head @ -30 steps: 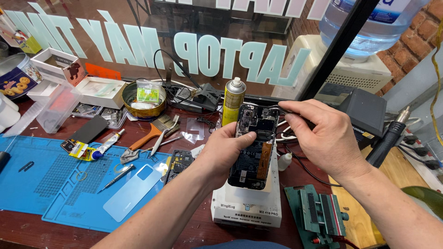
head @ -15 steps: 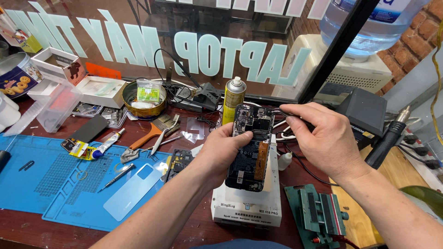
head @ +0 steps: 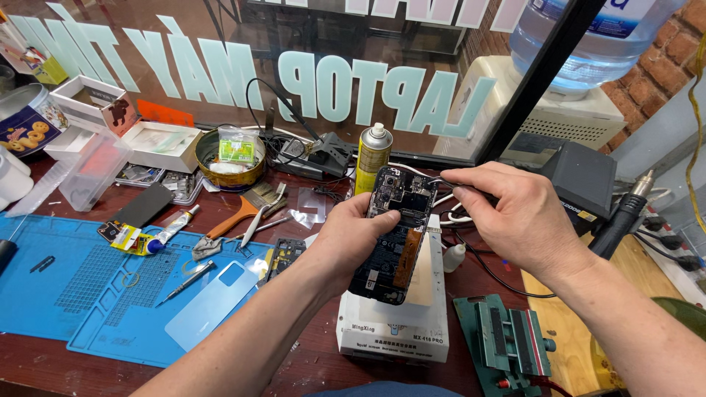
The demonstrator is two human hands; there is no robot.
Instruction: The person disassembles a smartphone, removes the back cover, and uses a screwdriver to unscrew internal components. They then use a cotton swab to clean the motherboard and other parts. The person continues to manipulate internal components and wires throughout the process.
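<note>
My left hand [head: 351,237] grips an opened smartphone [head: 396,234], its back cover off so the black circuit board and battery show. The phone is tilted upright above a white heating plate box [head: 393,332]. My right hand [head: 515,217] pinches thin metal tweezers [head: 446,181], whose tips touch the phone's upper right corner near the camera area. Both forearms reach in from the bottom of the view.
A blue work mat [head: 81,283] carries a pale blue phone back cover [head: 213,303], a screwdriver and small parts. Behind are a yellow spray can [head: 372,156], a brush [head: 250,208], a round tin [head: 229,156], trays, a green vise [head: 507,344] and a hot-air handle [head: 621,217].
The phone has been raised slightly and tilted, and my right hand has shifted its tweezers from the phone's right edge up to its top right corner.
</note>
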